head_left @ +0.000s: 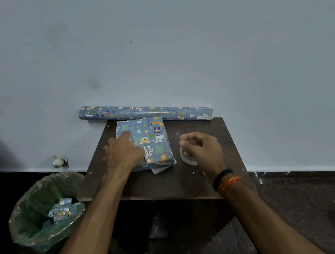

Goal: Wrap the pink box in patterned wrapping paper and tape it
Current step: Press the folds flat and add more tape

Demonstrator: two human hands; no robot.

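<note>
- Wrapped box [152, 143] lies at the tabletop's [167, 183] far left, its near edge over a white paper scrap [159, 170].
- Left hand [124, 152] presses flat on the box, fingers spread.
- Right hand [200, 146], fingers curled, hovers over the tape roll [188, 159] at the box's 3 o'clock; whether it grips anything, I cannot tell.
- Wrapping paper roll [145, 113] lines the far edge at 12 o'clock.
- Bare tabletop runs along the near edge.
</note>
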